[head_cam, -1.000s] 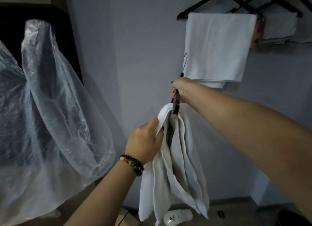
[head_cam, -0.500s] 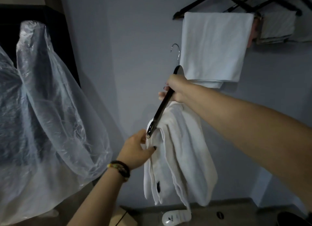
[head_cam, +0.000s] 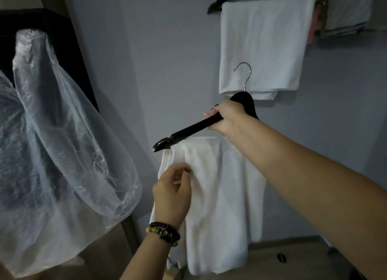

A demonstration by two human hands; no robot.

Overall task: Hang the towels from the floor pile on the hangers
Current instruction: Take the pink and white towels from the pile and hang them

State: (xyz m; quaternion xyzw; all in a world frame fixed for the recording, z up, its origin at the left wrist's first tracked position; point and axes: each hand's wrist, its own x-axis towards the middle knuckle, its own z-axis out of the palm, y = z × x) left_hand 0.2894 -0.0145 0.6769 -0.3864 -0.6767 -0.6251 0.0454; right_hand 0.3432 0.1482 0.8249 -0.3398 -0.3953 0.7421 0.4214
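My right hand (head_cam: 227, 117) grips a black hanger (head_cam: 188, 132) with a silver hook, held nearly level at mid-height in front of the wall. A white towel (head_cam: 219, 206) hangs folded over the hanger's bar and falls almost to the floor. My left hand (head_cam: 172, 192), with a bead bracelet at the wrist, pinches the towel's left edge just under the hanger's tip. Higher up, another white towel (head_cam: 261, 47) hangs folded on a black hanger (head_cam: 217, 4) on the wall. The floor pile is out of view.
Large clear plastic covers (head_cam: 52, 143) hang on the left in front of a dark wardrobe (head_cam: 52, 28). More folded towels (head_cam: 345, 11) hang at the top right. A small dark object (head_cam: 281, 257) lies on the floor by the wall.
My right hand turned the hanger from upright to nearly level and the towel spread along the bar. My left hand shifted down the towel's left edge.
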